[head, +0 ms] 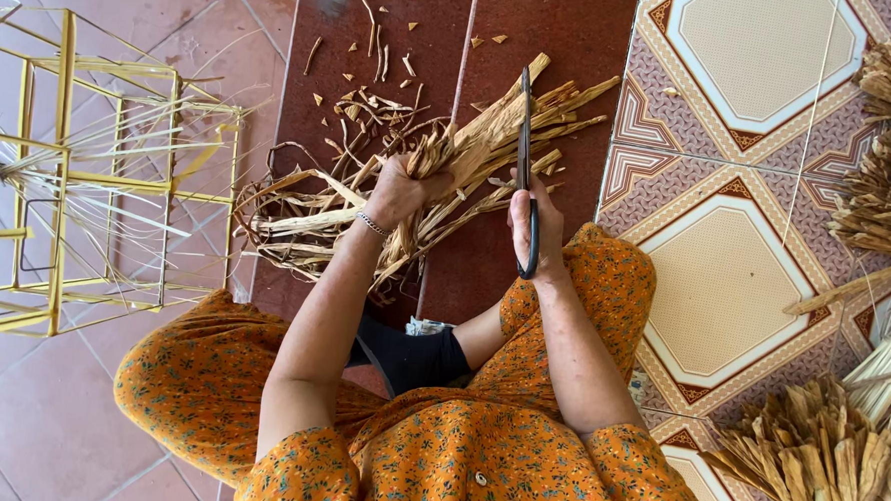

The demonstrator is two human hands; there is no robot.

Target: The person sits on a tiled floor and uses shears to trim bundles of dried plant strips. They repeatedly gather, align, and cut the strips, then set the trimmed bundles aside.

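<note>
Head view, floor inventory. Item: bundle of dried leaf strips [470,141], lying on the dark red tiles toward the far edge; judged light, stiff, brittle, likely to splinter, best gripped mid-bundle. My left hand [400,190] is closed around that middle. My right hand [537,229] is clenched on the scissors [526,154], blades against the strips. Containers: none. Yellow wire frame [63,174] at left holds only thin pale strands.
</note>
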